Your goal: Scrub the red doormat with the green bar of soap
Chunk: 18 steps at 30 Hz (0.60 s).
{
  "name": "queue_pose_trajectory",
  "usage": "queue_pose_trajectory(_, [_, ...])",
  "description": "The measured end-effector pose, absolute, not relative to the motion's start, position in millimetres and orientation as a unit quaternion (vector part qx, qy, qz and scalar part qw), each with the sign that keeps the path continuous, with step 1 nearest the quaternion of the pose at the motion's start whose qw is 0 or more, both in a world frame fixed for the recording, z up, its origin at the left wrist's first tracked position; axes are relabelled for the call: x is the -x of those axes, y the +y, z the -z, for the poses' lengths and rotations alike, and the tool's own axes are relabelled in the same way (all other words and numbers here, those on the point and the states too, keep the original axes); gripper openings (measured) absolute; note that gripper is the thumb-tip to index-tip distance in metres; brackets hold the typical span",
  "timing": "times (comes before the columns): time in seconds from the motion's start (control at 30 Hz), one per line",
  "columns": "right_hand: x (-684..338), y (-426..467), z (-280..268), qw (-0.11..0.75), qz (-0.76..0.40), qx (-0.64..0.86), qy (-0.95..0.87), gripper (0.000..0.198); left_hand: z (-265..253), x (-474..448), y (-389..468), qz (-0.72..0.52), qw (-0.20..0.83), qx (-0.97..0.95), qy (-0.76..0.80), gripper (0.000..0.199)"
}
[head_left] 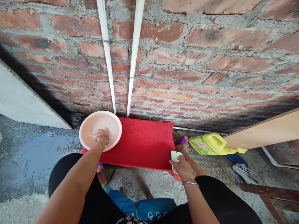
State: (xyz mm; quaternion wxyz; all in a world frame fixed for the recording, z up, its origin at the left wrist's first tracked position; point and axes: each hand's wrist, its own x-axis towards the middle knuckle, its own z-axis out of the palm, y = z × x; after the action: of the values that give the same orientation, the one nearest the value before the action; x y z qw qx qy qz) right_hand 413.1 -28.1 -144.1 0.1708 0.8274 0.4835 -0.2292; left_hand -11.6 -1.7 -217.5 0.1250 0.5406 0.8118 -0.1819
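Observation:
My left hand point(102, 136), a gold bracelet at its wrist, is down in the pale pink basin point(85, 127). Its fingers are spread in shallow clear water, with nothing visible in them. The basin rests on the left end of a board or low table covered with a red cloth point(144, 140). Over the cloth's front right corner, my right hand point(185, 168) grips a flat, pale green rectangular thing point(174, 155) with rounded corners, like a phone. Thumb and fingers partly hide it; its exact kind is unclear.
A yellow detergent jug point(207, 144) lies on its side at right, near a leaning tan board point(266, 129). Two white pipes point(133, 56) run down the brick wall point(198, 74). A whitish slab point(28, 96) stands left above wet concrete floor point(46, 155).

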Motion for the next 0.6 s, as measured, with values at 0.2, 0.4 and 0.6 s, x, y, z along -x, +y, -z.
queue_pose_trajectory(0.2, [-272, -34, 140, 0.164, 0.284, -0.677, 0.659, 0.041, 209, 8, 4, 0.250, 0.133, -0.526, 0.802, 0.085])
queue_pose_trajectory(0.4, [-154, -48, 144, 0.153, 0.292, -0.486, 0.809, 0.044, 203, 13, -5, 0.221, 0.116, -0.563, 0.788, 0.079])
queue_pose_trajectory(0.6, [-176, -32, 153, 0.158, 0.277, -0.503, 0.803, 0.047, 208, 12, -1, 0.253, 0.126, -0.547, 0.788, 0.086])
